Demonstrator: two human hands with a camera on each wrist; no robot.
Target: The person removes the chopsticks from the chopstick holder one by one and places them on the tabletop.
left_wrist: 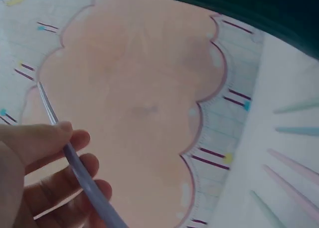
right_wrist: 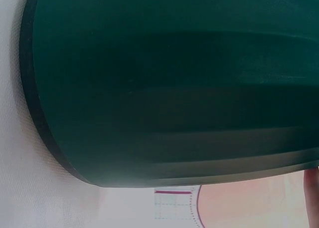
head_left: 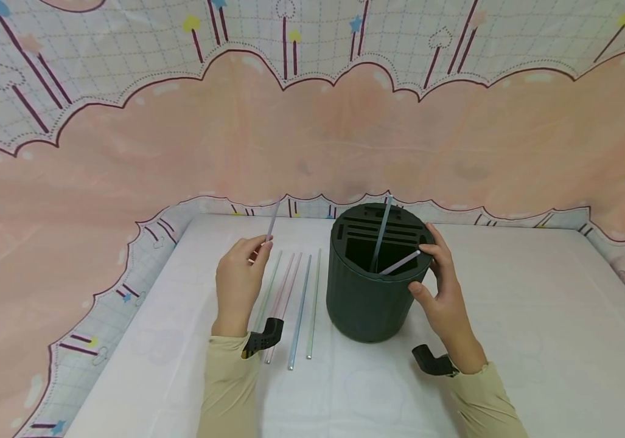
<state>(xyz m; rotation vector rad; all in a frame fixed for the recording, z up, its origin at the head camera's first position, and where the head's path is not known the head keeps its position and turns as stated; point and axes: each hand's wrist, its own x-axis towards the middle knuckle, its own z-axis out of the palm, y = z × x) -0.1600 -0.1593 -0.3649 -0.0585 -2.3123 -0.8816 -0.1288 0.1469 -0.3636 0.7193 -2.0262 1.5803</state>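
My left hand (head_left: 239, 278) pinches a thin purple chopstick (left_wrist: 82, 175) between thumb and fingers. The chopstick slants upward, above the table and left of the dark green utensil holder (head_left: 369, 307). My right hand (head_left: 445, 299) grips this holder's right rim, thumb on the near side and fingers farther back. Slots cross the far part of its top, and a larger opening lies nearer. From that opening a blue chopstick (head_left: 381, 234) stands up steeply, while a purple chopstick (head_left: 401, 262) leans low against the right rim. In the right wrist view the holder's wall hides most of the right hand.
Green, pink and blue chopsticks (head_left: 299, 313) lie roughly side by side on the white table (head_left: 553, 316), between my left hand and the holder. Behind the table hangs a peach patterned cloth (head_left: 301, 140). Black wrist mounts (head_left: 434, 361) sit near my cuffs.
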